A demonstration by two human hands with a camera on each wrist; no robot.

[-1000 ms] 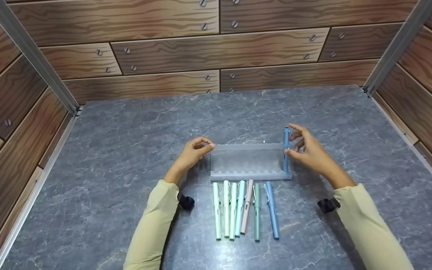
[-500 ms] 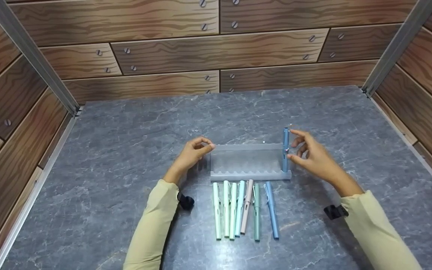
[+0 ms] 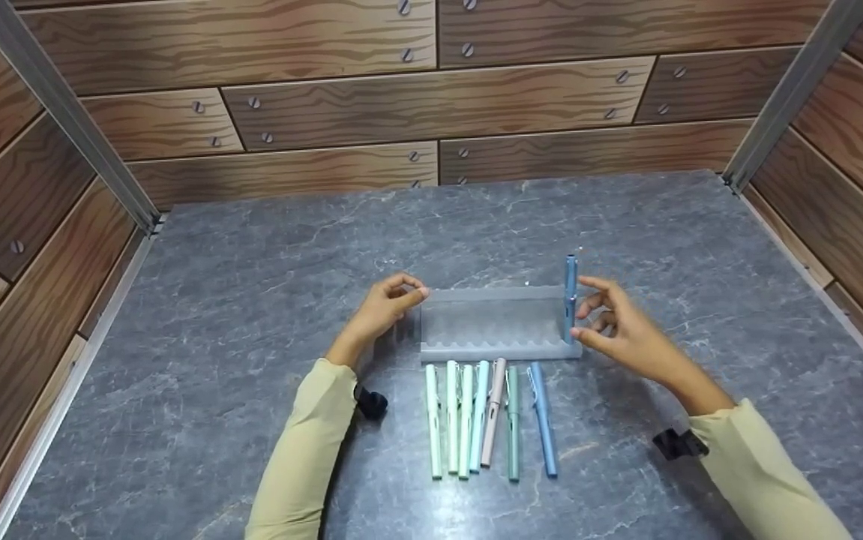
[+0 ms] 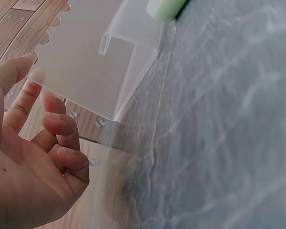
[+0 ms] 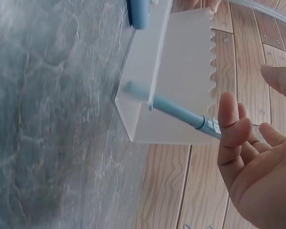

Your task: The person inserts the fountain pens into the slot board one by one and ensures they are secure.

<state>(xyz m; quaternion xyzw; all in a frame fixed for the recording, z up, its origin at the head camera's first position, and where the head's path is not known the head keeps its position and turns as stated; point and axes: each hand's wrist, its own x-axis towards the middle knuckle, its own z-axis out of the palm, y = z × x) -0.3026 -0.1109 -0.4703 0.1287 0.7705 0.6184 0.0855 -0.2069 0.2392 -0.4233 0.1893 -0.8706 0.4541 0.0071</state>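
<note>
A clear acrylic pen rack [image 3: 495, 319] with scalloped edges stands on the table. My left hand [image 3: 386, 309] pinches its upper left corner between thumb and index finger; in the left wrist view that corner of the notched panel [image 4: 86, 62] sits at the fingertips. A blue pen [image 3: 570, 289] leans upright in the rack's right end, its lower end behind the front lip in the right wrist view. Beside it my right hand [image 3: 618, 326] has loosely bent, parted fingers [image 5: 228, 112] close to the pen's upper part, not gripping it.
In front of the rack lies a row of pens: several pale green and mint ones [image 3: 465, 424], a mauve one [image 3: 492, 416], a dark green one [image 3: 513, 427] and another blue one [image 3: 543, 420]. Wood-patterned walls [image 3: 431, 97] enclose the grey marbled table [image 3: 251, 315].
My right hand has let go of the blue pen and shifted down and slightly right, while the pen stays in the rack. The left hand holds its place at the corner.
</note>
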